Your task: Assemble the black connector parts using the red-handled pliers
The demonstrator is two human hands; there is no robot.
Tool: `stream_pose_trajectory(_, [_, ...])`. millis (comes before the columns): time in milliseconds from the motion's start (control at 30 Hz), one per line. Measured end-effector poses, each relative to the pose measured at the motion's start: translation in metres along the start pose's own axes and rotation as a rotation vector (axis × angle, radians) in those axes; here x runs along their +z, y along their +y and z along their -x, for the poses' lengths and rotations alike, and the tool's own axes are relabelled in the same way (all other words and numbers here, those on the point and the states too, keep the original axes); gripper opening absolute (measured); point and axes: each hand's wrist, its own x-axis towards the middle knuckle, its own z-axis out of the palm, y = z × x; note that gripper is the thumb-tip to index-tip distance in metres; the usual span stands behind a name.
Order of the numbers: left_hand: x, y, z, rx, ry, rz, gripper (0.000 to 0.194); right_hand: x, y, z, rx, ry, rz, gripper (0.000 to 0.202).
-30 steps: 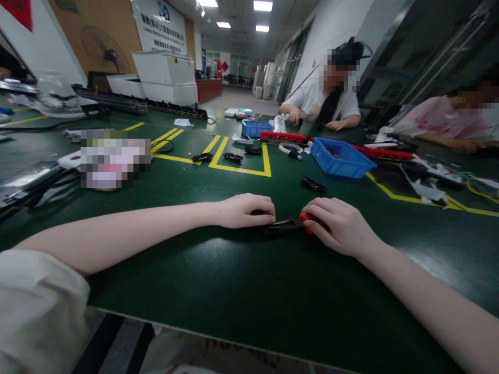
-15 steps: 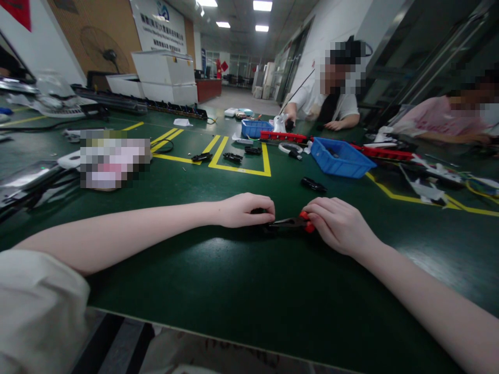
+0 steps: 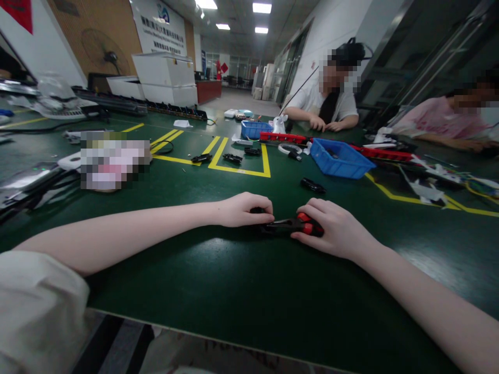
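Pliers [image 3: 287,225] with red and black handles lie in the grip of my right hand [image 3: 331,228], jaws pointing left. The thumb is beneath the handles and the fingers are over them. My left hand [image 3: 249,210] is closed around a small black part [image 3: 257,211], mostly hidden by the fingers. The tips of the plier jaws reach that part, at the left fingertips; whether they clamp it I cannot tell. Beyond my right hand a black connector-like piece [image 3: 312,185] lies on the green table [image 3: 202,291].
Several black pieces [image 3: 233,158] lie by yellow tape lines. A blue bin [image 3: 341,160] stands at the right, a smaller blue bin [image 3: 255,129] farther back, near a red strip [image 3: 283,137]. A phone-like object [image 3: 113,163] is at left. Two people sit across the table.
My right hand has shifted its hold on the pliers, the thumb dropping below and the handles showing more apart. My left hand stays nearly still. A co-worker's hands have come together.
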Motion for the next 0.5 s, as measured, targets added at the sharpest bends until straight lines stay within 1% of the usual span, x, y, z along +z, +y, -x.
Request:
stream_pose_trajectory(167, [0.000,0.001,0.001,0.032,0.008,0.007,0.016,0.002,0.002,-0.001,0.023,-0.048,-0.031,0.036])
stream_pose_trajectory(267, [0.000,0.001,0.001,0.037,0.005,-0.003,0.015,0.003,0.004,-0.002,0.023,-0.069,-0.052,0.037])
stream_pose_trajectory(400, [0.000,0.001,0.001,0.046,0.000,-0.007,0.016,0.003,0.006,-0.002,-0.012,-0.026,-0.051,0.040])
stream_pose_trajectory(500, [0.000,0.002,0.001,0.048,-0.001,-0.001,0.016,0.000,0.010,-0.001,-0.026,-0.014,-0.053,0.048])
